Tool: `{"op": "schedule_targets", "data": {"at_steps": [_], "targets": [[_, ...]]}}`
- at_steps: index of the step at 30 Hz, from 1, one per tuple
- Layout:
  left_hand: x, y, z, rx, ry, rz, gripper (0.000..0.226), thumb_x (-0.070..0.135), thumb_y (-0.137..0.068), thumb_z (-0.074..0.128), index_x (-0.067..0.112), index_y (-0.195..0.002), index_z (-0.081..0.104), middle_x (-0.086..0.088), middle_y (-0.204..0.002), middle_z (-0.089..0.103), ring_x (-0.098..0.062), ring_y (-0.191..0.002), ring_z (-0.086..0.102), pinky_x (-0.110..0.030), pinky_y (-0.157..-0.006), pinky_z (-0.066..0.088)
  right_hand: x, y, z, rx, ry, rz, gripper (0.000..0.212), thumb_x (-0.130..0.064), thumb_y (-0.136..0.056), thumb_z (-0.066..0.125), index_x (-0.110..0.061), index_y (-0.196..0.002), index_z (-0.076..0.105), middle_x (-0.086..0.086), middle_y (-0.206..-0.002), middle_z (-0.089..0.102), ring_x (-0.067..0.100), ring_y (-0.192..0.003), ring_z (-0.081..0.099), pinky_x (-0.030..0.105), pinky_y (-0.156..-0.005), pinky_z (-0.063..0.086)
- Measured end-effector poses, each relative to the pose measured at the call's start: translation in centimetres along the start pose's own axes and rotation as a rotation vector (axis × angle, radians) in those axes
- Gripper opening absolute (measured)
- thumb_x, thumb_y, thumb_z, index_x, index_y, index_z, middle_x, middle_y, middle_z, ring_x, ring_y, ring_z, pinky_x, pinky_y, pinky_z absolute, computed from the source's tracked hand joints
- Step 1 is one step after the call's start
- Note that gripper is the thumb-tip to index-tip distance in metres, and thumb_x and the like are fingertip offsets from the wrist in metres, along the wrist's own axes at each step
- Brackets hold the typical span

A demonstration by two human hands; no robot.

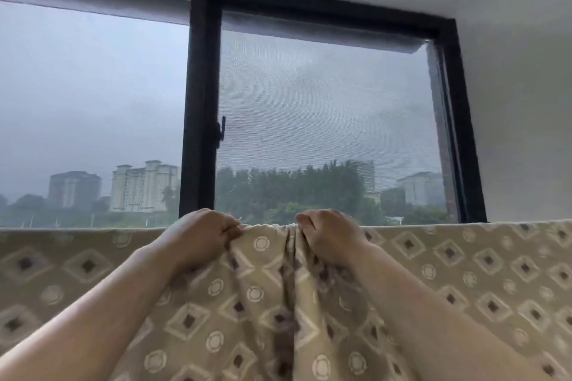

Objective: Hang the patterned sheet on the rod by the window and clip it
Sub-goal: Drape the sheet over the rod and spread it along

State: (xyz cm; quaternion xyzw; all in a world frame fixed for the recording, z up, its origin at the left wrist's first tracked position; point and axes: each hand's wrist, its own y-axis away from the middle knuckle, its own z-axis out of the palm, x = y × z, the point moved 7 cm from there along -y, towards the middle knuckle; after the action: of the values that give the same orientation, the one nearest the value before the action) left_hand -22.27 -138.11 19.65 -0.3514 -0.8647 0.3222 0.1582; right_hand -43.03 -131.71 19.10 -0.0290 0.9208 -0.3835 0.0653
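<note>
The patterned sheet point(464, 263), beige with brown diamonds and pale circles, hangs across the lower part of the view in front of the window, its top edge running level from left to right. The rod under that edge is hidden by the cloth. My left hand point(201, 238) is closed on the top edge left of centre, with a thin wire-like piece showing at its fingertips. My right hand point(328, 235) grips the top edge just right of centre. Between the two hands the fabric bunches into vertical folds. No clip can be made out clearly.
A black-framed window point(201, 102) fills the view, with a latch on its centre post and a mesh screen point(325, 102) on the right pane. A rolled blind runs along the top. A white wall point(520, 117) stands at the right. Buildings and trees lie outside.
</note>
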Motion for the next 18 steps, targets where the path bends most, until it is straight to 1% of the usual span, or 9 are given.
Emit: {"op": "schedule_targets", "data": {"at_steps": [2, 4, 6, 7, 9, 11, 14, 16, 18], "targets": [[-1.8, 0.4, -0.8, -0.002, -0.013, 0.009, 0.032, 0.049, -0.094, 0.047, 0.026, -0.084, 0.066, 0.014, -0.076, 0.069, -0.003, -0.074, 0.063, -0.031, -0.077, 0.053, -1.3, -0.2, 0.3, 0.009, 0.013, 0.045, 0.043, -0.044, -0.100, 0.030, -0.023, -0.112, 0.066, 0.002, -0.123, 0.066, 0.027, -0.115, 0.058, 0.036, -0.094, 0.043], [-4.8, 1.3, -2.1, 0.001, -0.031, -0.016, 0.027, 0.050, -0.093, 0.048, 0.033, -0.083, 0.067, 0.016, -0.074, 0.069, -0.003, -0.072, 0.064, -0.031, -0.076, 0.054, -1.0, 0.3, 0.3, 0.007, 0.040, 0.091, 0.044, -0.046, -0.101, 0.030, -0.025, -0.110, 0.067, 0.002, -0.122, 0.067, 0.026, -0.114, 0.058, 0.036, -0.093, 0.042], [-8.1, 2.5, -3.4, 0.004, -0.012, -0.055, 0.022, 0.048, -0.093, 0.051, 0.043, -0.077, 0.066, 0.018, -0.069, 0.067, -0.002, -0.071, 0.063, -0.030, -0.076, 0.053, 0.0, 0.9, 0.1, 0.009, 0.092, 0.119, 0.044, -0.049, -0.100, 0.030, -0.026, -0.103, 0.067, 0.001, -0.116, 0.069, 0.026, -0.110, 0.060, 0.035, -0.088, 0.042], [-9.6, 3.3, -4.2, 0.010, 0.003, -0.070, 0.025, 0.045, -0.094, 0.052, 0.041, -0.073, 0.066, 0.017, -0.068, 0.066, -0.002, -0.070, 0.063, -0.030, -0.077, 0.053, 0.2, 1.0, 0.1, 0.004, 0.116, 0.125, 0.043, -0.051, -0.099, 0.031, -0.026, -0.098, 0.066, 0.000, -0.113, 0.069, 0.025, -0.107, 0.061, 0.034, -0.084, 0.042], [-12.1, 4.7, -5.5, 0.033, 0.017, -0.084, 0.031, 0.039, -0.095, 0.054, 0.031, -0.068, 0.067, 0.015, -0.072, 0.067, -0.003, -0.073, 0.063, -0.032, -0.080, 0.052, -0.1, 1.0, 0.1, -0.012, 0.149, 0.111, 0.043, -0.056, -0.097, 0.032, -0.027, -0.086, 0.062, -0.002, -0.104, 0.070, 0.023, -0.101, 0.062, 0.033, -0.075, 0.040], [-12.9, 5.9, -6.4, 0.053, 0.014, -0.075, 0.030, 0.037, -0.095, 0.054, 0.029, -0.069, 0.066, 0.015, -0.078, 0.066, -0.006, -0.079, 0.063, -0.033, -0.083, 0.050, -1.6, 0.7, 0.2, -0.037, 0.166, 0.095, 0.049, -0.061, -0.095, 0.032, -0.024, -0.081, 0.061, -0.002, -0.097, 0.070, 0.022, -0.095, 0.062, 0.033, -0.071, 0.038], [-12.3, 6.6, -7.4, 0.065, 0.019, -0.068, 0.023, 0.044, -0.091, 0.056, 0.029, -0.080, 0.070, 0.013, -0.088, 0.070, -0.008, -0.085, 0.064, -0.029, -0.081, 0.048, -5.4, -0.1, 0.9, -0.062, 0.186, 0.020, 0.054, -0.062, -0.095, 0.029, -0.022, -0.079, 0.060, 0.001, -0.099, 0.070, 0.023, -0.097, 0.062, 0.034, -0.076, 0.040], [-12.2, 6.7, -7.6, 0.094, 0.033, -0.082, 0.027, 0.050, -0.083, 0.062, 0.028, -0.096, 0.071, 0.011, -0.098, 0.072, -0.010, -0.092, 0.065, -0.028, -0.081, 0.048, -8.8, -0.6, 1.8, -0.075, 0.147, -0.044, 0.052, -0.060, -0.096, 0.026, -0.021, -0.081, 0.059, 0.003, -0.104, 0.069, 0.026, -0.101, 0.062, 0.037, -0.082, 0.041], [-12.1, 6.7, -7.7, 0.123, 0.016, -0.095, 0.034, 0.042, -0.079, 0.073, 0.028, -0.109, 0.069, 0.006, -0.106, 0.071, -0.016, -0.099, 0.065, -0.027, -0.079, 0.044, -11.7, -0.9, 2.7, -0.067, 0.135, -0.087, 0.048, -0.057, -0.097, 0.025, -0.022, -0.079, 0.053, 0.006, -0.105, 0.068, 0.028, -0.100, 0.061, 0.038, -0.082, 0.041]]}}
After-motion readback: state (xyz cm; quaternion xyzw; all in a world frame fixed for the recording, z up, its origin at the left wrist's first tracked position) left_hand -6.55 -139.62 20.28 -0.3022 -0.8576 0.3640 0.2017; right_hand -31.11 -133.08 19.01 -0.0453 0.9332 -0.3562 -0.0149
